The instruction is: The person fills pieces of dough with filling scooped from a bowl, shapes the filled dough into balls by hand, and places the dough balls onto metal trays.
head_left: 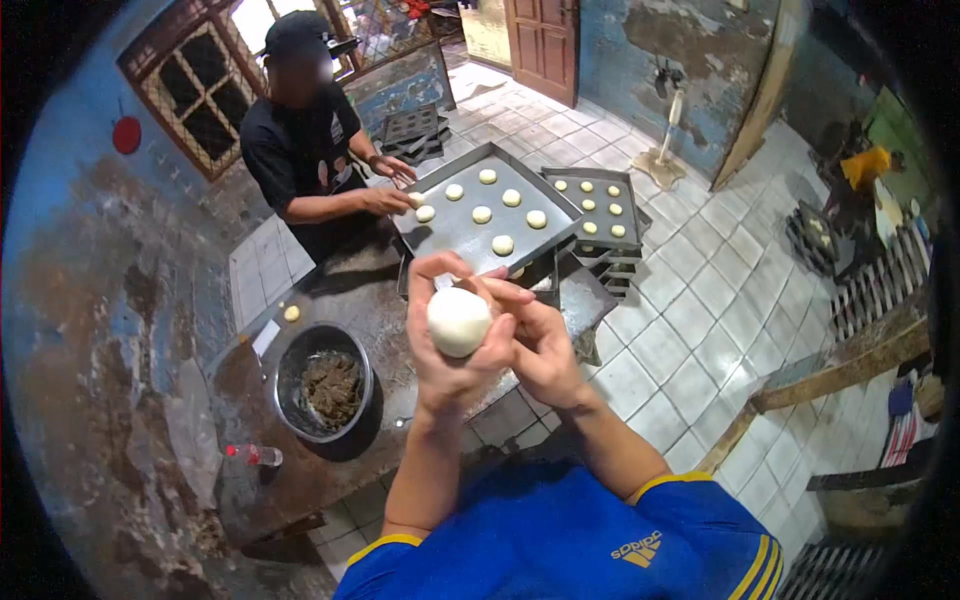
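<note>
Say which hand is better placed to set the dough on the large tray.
Probably the left hand: it cradles the dough, with the large tray ahead. The right hand sits alongside, its own grip unclear.

From far away, through my camera, I see old blue walls [165, 270]. The paint is missing in big patches, and brown and grey show there. At the back left, the windows [207, 88] have wooden frames with criss-cross wire, and bright white light shines through. I see a brown door [543, 50] in the back too. The floor [690, 290] has pale square tiles with dark lines between them. The desk [238, 500] looks dark and stained. A wooden beam [850, 365] slants on the right.
</note>
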### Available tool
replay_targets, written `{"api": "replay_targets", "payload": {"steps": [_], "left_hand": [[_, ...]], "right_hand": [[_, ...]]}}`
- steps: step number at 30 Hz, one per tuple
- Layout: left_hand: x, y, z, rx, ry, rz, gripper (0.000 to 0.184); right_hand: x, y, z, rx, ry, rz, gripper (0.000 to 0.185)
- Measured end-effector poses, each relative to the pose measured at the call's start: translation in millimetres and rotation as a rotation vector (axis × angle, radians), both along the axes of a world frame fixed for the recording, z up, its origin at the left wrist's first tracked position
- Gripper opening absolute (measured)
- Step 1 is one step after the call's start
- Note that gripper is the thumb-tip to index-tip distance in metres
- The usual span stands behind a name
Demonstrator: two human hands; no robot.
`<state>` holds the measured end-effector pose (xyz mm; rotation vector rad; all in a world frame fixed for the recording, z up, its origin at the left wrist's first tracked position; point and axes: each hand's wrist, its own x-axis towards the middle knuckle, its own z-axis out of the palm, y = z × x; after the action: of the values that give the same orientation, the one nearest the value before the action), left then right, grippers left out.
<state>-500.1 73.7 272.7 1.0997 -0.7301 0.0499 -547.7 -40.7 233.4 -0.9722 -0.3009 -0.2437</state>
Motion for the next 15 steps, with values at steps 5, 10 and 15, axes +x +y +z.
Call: {"api": "replay_targets", "payload": {"steps": [5,10,15], "left_hand": [[4.4,19.1,-10.4,0.057,-0.102,-0.014,0.067],[52.3,88.9,-47.8,0.24,0.114,0.426,0.064],[98.1,72.2,-125.0,0.517,0.14,0.292,0.071]], "right_hand": [[20.6,54.9,-37.2,0.017,-0.176,-0.451,0.031],[45.5,3.6,-15.9,-0.816,-0.037,0.296,0.045],[109.1,-1.7,-14.7,-0.897,0.003,0.065,0.063]]}}
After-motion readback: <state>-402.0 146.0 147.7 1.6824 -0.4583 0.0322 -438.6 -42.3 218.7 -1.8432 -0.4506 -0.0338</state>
